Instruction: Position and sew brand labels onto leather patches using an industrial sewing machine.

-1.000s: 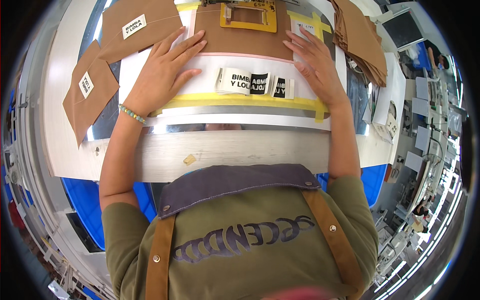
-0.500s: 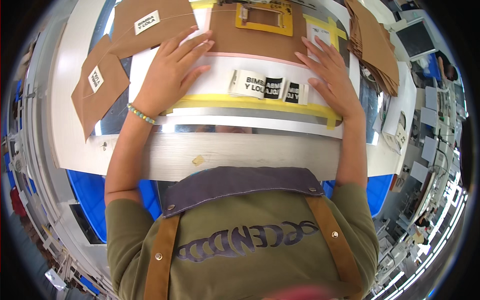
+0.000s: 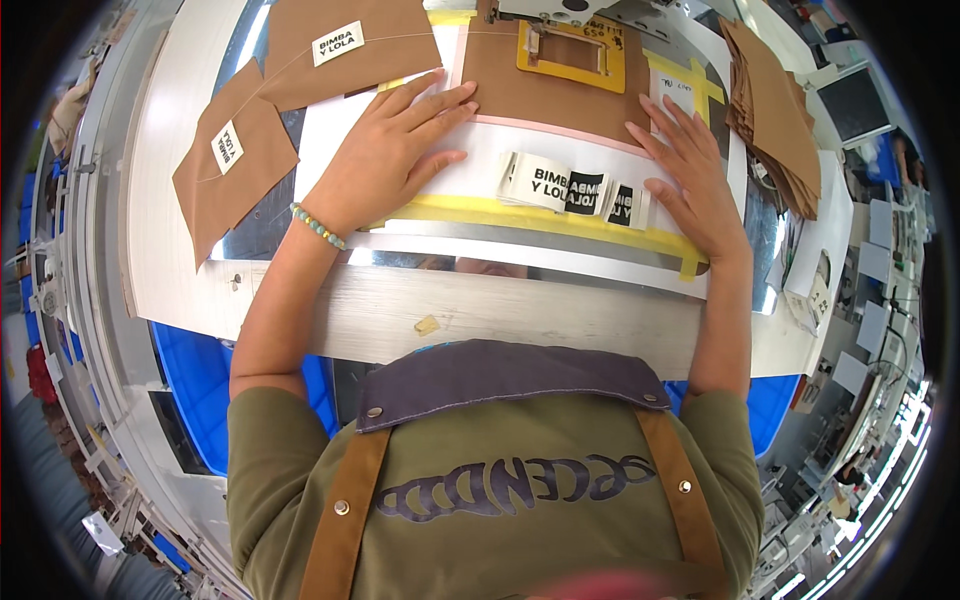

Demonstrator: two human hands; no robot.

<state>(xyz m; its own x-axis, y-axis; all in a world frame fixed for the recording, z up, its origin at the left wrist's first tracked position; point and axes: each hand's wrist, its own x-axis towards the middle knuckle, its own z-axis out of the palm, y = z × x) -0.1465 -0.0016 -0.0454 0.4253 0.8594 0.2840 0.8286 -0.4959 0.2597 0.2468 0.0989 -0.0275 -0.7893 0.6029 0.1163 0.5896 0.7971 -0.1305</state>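
Both hands lie flat and open, gripping nothing: left hand (image 3: 385, 165) and right hand (image 3: 690, 180) press the brown fabric panel (image 3: 560, 95), whose long axis runs left to right at the far side, under the yellow frame (image 3: 570, 50). Woven labels (image 3: 570, 187) lie between them, nearer the right hand, on the worktop (image 3: 500, 310).

Head camera, looking steeply down from above the person's own chest.
One close fisheye view faces forward over the desk (image 3: 300, 310); both hands (image 3: 385, 165) lie flat just ahead, edges bending toward the rim.
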